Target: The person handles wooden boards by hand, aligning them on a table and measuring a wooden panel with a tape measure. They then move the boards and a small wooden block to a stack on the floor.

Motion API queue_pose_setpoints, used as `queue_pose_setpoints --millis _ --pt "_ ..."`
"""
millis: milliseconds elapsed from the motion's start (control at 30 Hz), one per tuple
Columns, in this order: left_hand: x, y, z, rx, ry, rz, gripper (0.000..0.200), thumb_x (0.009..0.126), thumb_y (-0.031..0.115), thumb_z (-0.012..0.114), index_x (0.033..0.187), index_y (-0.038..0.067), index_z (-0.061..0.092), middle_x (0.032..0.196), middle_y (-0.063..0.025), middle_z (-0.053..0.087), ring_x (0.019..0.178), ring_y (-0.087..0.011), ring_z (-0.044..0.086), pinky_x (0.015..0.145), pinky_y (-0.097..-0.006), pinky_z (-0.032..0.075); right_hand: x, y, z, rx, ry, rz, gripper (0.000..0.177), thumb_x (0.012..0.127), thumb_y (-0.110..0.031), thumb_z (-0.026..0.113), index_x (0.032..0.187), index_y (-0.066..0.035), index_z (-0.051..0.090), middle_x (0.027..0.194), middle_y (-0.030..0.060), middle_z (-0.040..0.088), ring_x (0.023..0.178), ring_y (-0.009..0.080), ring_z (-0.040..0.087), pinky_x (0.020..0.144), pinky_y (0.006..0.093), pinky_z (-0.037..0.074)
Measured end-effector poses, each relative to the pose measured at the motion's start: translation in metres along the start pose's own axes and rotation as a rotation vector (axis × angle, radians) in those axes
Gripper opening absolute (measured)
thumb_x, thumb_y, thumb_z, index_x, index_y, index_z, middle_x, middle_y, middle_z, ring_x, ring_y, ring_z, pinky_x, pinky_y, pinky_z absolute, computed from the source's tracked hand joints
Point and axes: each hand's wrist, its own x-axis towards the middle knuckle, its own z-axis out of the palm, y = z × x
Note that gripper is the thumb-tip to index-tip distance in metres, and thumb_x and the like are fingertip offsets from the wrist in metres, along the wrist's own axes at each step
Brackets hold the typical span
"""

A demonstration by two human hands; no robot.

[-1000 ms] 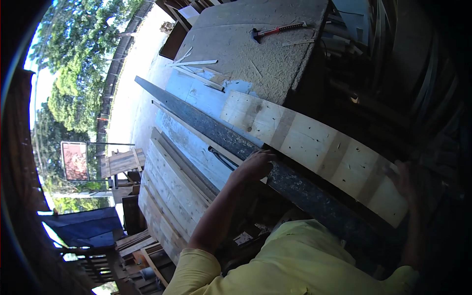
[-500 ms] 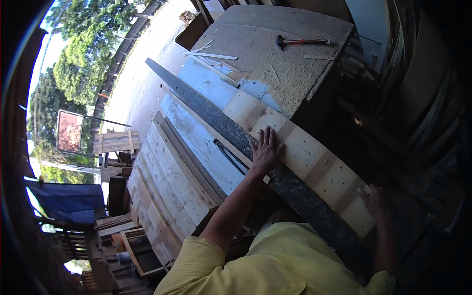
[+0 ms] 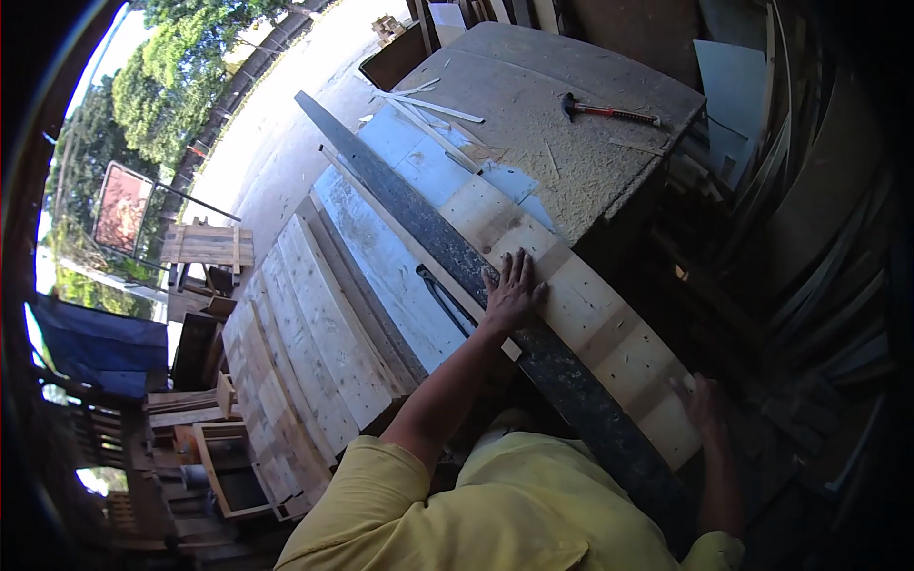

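Note:
My left hand (image 3: 514,293) lies spread, its fingers on a light wooden panel (image 3: 581,295) and its heel over the long dark board (image 3: 409,209) beside it. The panel has darker bands and small dark spots. At the panel's near right edge is my right hand (image 3: 703,404), in shadow, with fingertips on the wood; its grip is hard to make out. A thin light wood strip (image 3: 381,214) runs along the dark board's left side. Left of that strip, a dark metal tool (image 3: 443,297) lies partly on a pale, stained sheet (image 3: 367,247).
A hammer (image 3: 609,112) rests on a sawdust-covered table (image 3: 533,76) with thin offcuts. Stacked wooden panels (image 3: 305,324) stand to the left, near a wooden frame (image 3: 228,466). Boards and sheets (image 3: 728,95) lean at the right.
The view has shifted, so the table and hammer appear further right. My right hand and the panel's near end appear further left in the view. My left hand stays spread on the panel.

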Motion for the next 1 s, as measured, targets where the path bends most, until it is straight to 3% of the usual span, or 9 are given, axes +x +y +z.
queue_pose_setpoints --millis 600,733,1000 --pt "0.035 -0.038 -0.012 -0.004 0.035 -0.044 0.077 0.096 0.056 0.032 0.152 0.007 0.014 0.161 -0.0089 0.005 0.148 -0.0289 -0.001 0.111 -0.0656 -0.005 0.044 -0.037 0.019 0.006 0.009 -0.042 0.069 0.086 -0.064 0.054 0.072 0.004 0.059 0.07 0.0305 0.061 0.073 0.0464 0.064 0.061 0.05 0.051" --pt "0.05 -0.045 -0.014 0.023 0.019 -0.096 0.078 0.095 0.058 0.03 0.152 0.006 0.014 0.161 -0.01 0.006 0.148 -0.0297 0.001 0.111 -0.0652 -0.006 0.056 -0.054 0.017 -0.005 -0.028 -0.014 0.069 0.087 -0.063 0.054 0.077 0.005 0.062 0.073 0.0306 0.062 0.078 0.0462 0.064 0.065 0.0499 0.052" --pt "0.03 -0.025 -0.007 0.019 0.006 -0.127 0.077 0.095 0.056 0.03 0.15 0.002 0.02 0.16 -0.0122 0.012 0.148 -0.0317 0.006 0.109 -0.0661 -0.011 0.091 -0.092 0.024 -0.004 -0.067 -0.024 0.068 0.088 -0.061 0.053 0.079 0.006 0.063 0.077 0.0316 0.063 0.081 0.0457 0.065 0.069 0.0502 0.052"
